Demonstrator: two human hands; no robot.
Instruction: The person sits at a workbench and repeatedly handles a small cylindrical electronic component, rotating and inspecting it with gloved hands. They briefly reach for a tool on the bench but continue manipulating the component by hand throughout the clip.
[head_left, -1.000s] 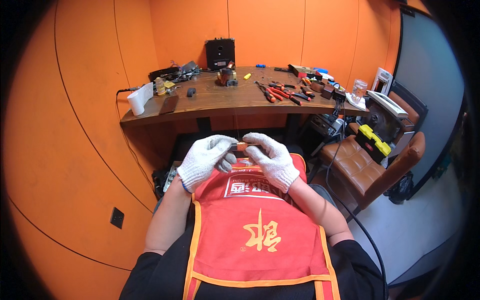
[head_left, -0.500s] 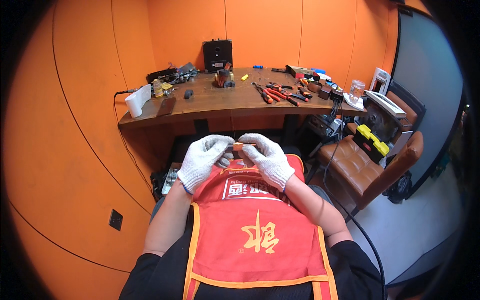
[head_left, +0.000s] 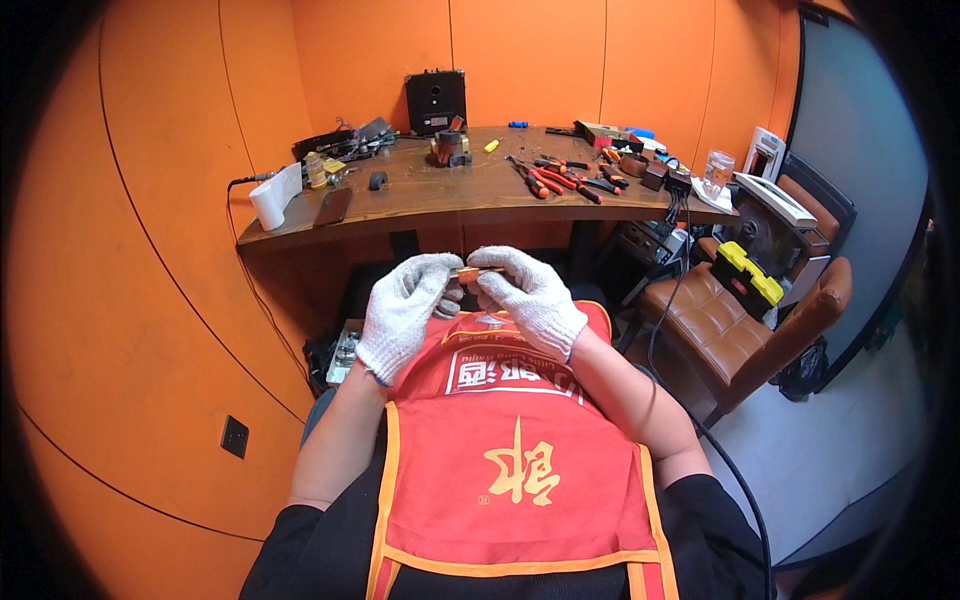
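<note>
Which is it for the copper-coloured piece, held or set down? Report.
Held: the left hand and right hand hold the copper-coloured piece between them.

The left hand (head_left: pixel 405 312) and the right hand (head_left: pixel 530 302) now appear higher, nearer the front edge of the table (head_left: pixel 430 190) than before, and the small copper-coloured piece (head_left: pixel 468 274) rises with them. Below, more of the apron's (head_left: pixel 440 475) white print shows.

Well ahead of my left hand (head_left: pixel 400 315), and left of it, I see a white paper roll (head_left: pixel 268 209) on the brown table (head_left: pixel 430 190). Ahead of my right hand (head_left: pixel 535 300) lie red-handled pliers (head_left: pixel 588 196); well off to its right, a black-and-yellow toolbox (head_left: pixel 748 283) sits on a brown chair (head_left: pixel 690 305).
</note>
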